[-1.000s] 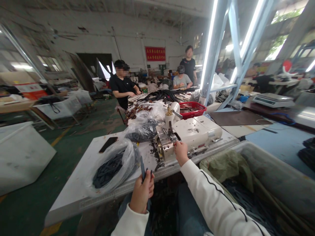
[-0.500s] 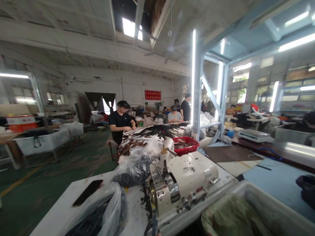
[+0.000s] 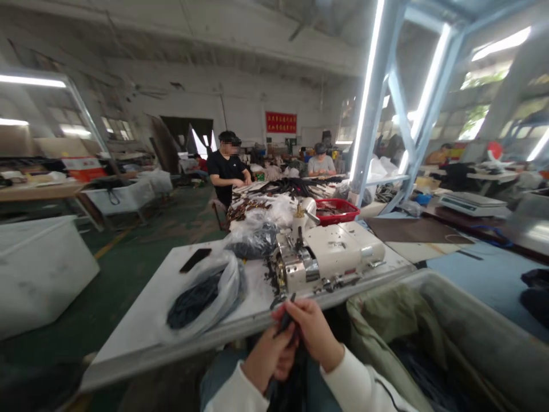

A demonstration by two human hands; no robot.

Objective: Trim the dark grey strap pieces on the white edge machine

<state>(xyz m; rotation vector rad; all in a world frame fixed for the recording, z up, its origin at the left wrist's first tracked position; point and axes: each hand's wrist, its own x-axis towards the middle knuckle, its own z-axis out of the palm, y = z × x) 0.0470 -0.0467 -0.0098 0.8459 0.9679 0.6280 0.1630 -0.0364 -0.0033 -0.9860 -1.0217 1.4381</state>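
At the front edge of the table [image 3: 141, 303], left hand [image 3: 266, 357] and right hand [image 3: 316, 333] pinch a dark strip [image 3: 286, 321], clear of the machine [image 3: 332, 252]; bagged pieces [image 3: 195, 303] nearby, finished or pending, can't tell.

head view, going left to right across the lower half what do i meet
White bin, open plastic bag, left hand, right hand, green cloth, dark bundle at the right edge.
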